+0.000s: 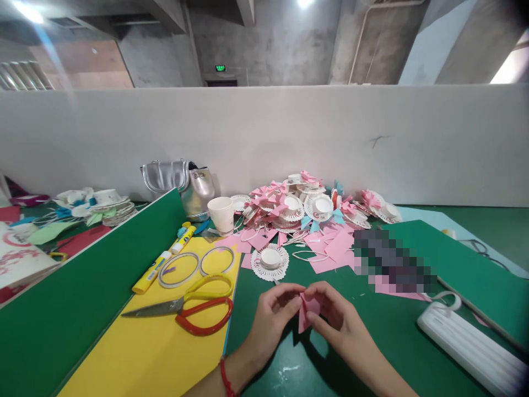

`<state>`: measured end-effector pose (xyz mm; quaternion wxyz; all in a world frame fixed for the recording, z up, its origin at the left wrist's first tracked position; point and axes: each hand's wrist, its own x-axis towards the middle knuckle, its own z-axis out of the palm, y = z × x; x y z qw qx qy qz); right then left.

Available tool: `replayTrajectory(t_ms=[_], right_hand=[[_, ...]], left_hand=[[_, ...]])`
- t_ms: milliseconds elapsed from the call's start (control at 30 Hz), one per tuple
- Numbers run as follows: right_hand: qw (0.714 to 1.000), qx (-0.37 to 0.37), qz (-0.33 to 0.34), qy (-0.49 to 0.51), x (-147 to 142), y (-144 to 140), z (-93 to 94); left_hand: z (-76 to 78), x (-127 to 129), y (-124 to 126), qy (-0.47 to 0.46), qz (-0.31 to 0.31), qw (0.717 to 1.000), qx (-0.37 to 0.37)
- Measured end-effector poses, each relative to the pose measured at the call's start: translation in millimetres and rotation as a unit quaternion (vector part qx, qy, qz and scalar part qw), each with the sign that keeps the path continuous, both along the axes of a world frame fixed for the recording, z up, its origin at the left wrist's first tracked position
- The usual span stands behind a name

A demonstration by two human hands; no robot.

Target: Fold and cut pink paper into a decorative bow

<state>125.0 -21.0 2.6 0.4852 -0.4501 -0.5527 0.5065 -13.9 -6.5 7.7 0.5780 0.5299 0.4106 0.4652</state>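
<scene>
Between my two hands is a small piece of folded pink paper (305,317), held just above the green tabletop. My left hand (275,311) pinches its left edge between thumb and fingers. On the other side my right hand (336,314) grips it with thumb and bent fingers. A crease runs down the paper, and part of it is hidden behind the fingertips. Just beyond my hands lies a white fringed paper hat shape (270,260) with a raised round middle. Loose pink paper squares (330,248) are scattered behind it.
Left, a yellow sheet (124,353) carries scissors (198,306), two rolls of tape (179,269) and glue sticks (152,273). At the back are a paper cup (222,215), a silver bag (200,193) and piled paper hats (289,207). A white power strip (467,342) lies right; a green divider (103,281) stands left.
</scene>
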Motion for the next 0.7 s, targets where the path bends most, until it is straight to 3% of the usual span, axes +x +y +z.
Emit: replayTrajectory(t_ms=[167,300,600,700], right_hand=[[0.997,0.036,-0.050,-0.048,1.6,0.8,0.3],[0.994,0.072,-0.041,-0.074,1.4,-1.4,5.5],[0.988,0.086,-0.057,-0.113,3.5,-1.7,5.0],[0.997,0.040,-0.037,-0.047,1.8,-3.2,6.4]], left_hand=[[1.3,2.9,-4.8,0.088,0.024,0.989,0.115],[-0.8,2.7,-6.3,0.131,0.058,0.971,0.191],[-0.8,3.3,-7.2,0.132,-0.008,0.982,0.138],[1.9,3.8,-8.7,0.125,-0.025,0.985,0.120]])
